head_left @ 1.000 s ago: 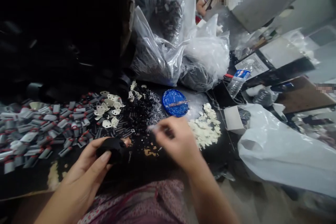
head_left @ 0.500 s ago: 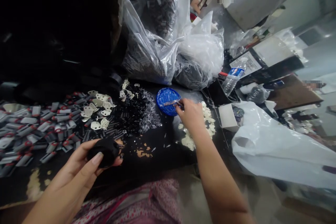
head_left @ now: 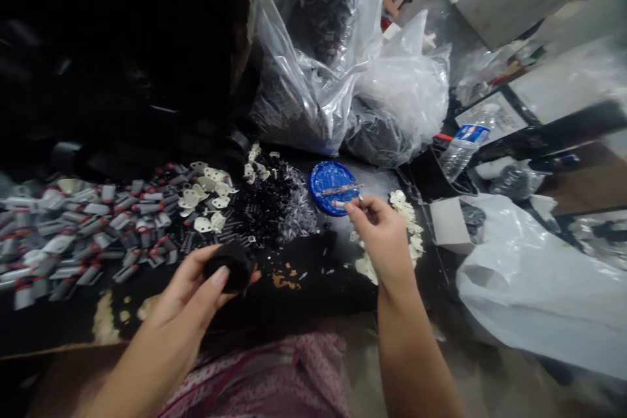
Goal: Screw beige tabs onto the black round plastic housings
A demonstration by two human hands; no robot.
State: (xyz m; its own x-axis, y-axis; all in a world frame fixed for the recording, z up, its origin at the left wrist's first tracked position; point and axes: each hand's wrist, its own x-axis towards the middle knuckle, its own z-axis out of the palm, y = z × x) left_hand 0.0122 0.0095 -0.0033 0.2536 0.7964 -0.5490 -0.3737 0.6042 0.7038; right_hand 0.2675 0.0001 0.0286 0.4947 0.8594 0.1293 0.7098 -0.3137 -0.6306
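My left hand (head_left: 196,290) is closed around a round black plastic part (head_left: 229,268), held above the front of the dark table. My right hand (head_left: 382,232) is at the near right edge of a blue lid (head_left: 318,176) smeared with a shiny, grease-like substance. Its thumb and fingers are pinched together; a small pale end shows at their tips, but I cannot make out what it is. A thin, coated stick (head_left: 343,189) lies across the lid just beyond the fingertips. Left of the lid are small grey slivers (head_left: 298,215) and black springs (head_left: 245,215).
Grey pieces with red ends (head_left: 112,222) are heaped at the left, beside cream metal plates (head_left: 215,192). More cream plates (head_left: 409,222) lie right of my right hand. Filled plastic bags (head_left: 313,98) stand behind. A bottle (head_left: 465,147), an open white box (head_left: 450,225) and a white bag (head_left: 533,281) are rightward.
The stick was in my right hand's fingers; now it lies across the lid and the hand is lower, pinching beside it. My left hand still holds the black part. The view has shifted.
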